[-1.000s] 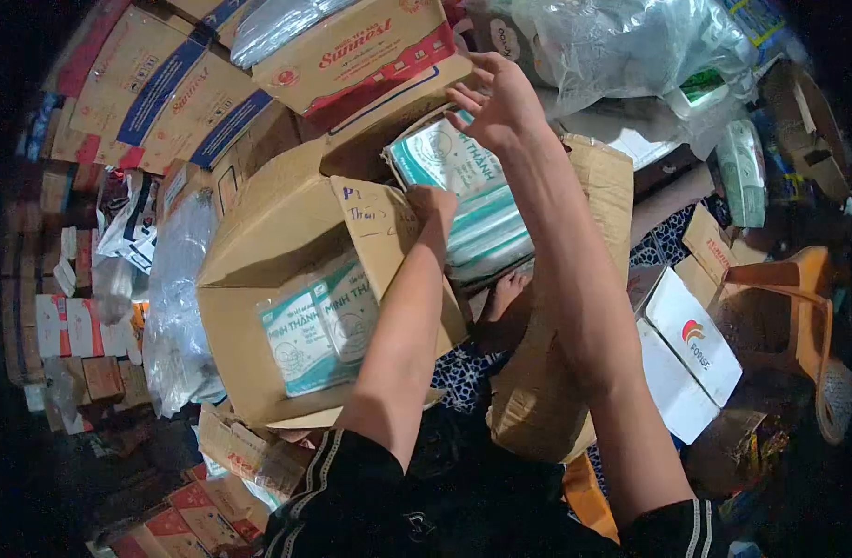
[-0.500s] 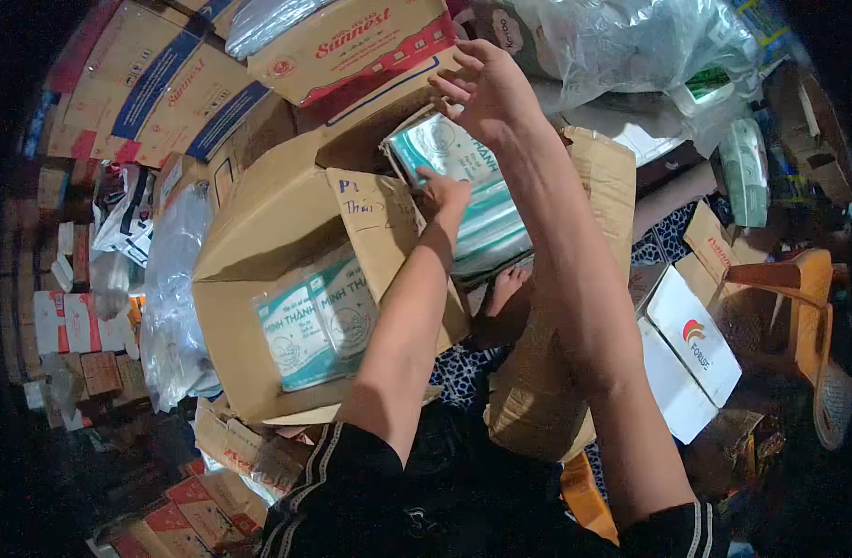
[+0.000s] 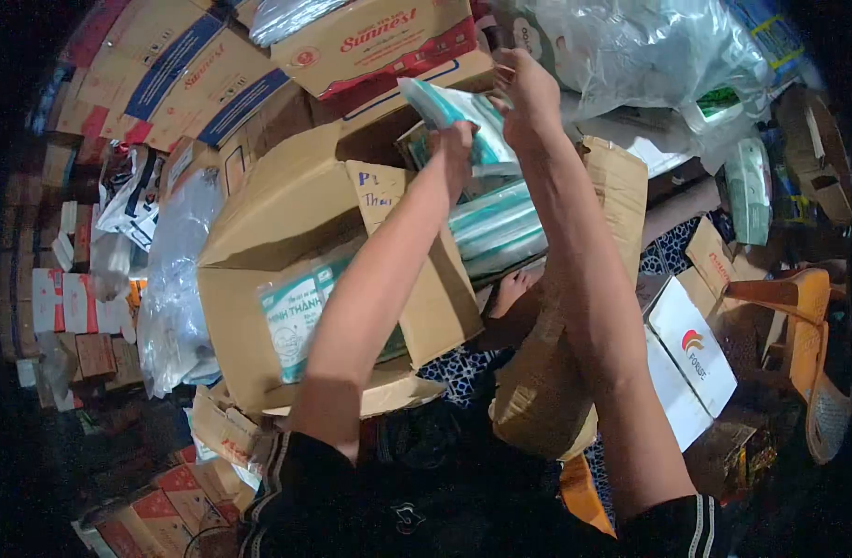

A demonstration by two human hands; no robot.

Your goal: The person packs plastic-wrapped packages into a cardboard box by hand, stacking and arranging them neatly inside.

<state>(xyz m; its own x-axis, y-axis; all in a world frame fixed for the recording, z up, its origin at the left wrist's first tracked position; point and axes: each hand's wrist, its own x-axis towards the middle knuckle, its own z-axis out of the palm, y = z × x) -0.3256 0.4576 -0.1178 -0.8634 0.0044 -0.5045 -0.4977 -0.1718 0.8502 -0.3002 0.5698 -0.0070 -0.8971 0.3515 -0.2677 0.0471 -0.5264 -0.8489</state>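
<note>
My left hand (image 3: 458, 149) is closed on a teal-and-white plastic-wrapped packet (image 3: 482, 126), lifted and tilted over the right-hand carton. My right hand (image 3: 530, 91) hovers just above and right of it, fingers loosely bent and apart; I see nothing held in them. Several similar packets (image 3: 500, 223) are stacked below, in the right-hand carton (image 3: 617, 191). To the left stands an open cardboard box (image 3: 231, 307) with a packet marked "Minh Thành" (image 3: 291, 321) inside; my left forearm hides part of its contents. A flap (image 3: 375, 195) with handwriting stands between the two cartons.
Sunnest cartons (image 3: 389, 42) are piled at the back and left. Clear plastic bags (image 3: 649, 56) lie at the back right, with another plastic bundle (image 3: 175, 279) at left. A white box (image 3: 691, 358) and an orange plastic chair (image 3: 803, 321) stand right. A bare foot (image 3: 512, 293) is between the cartons.
My left hand has gripped the top packet and raised and tilted it. My right hand's spread fingers have bent inward, and it has moved slightly right and down in view.
</note>
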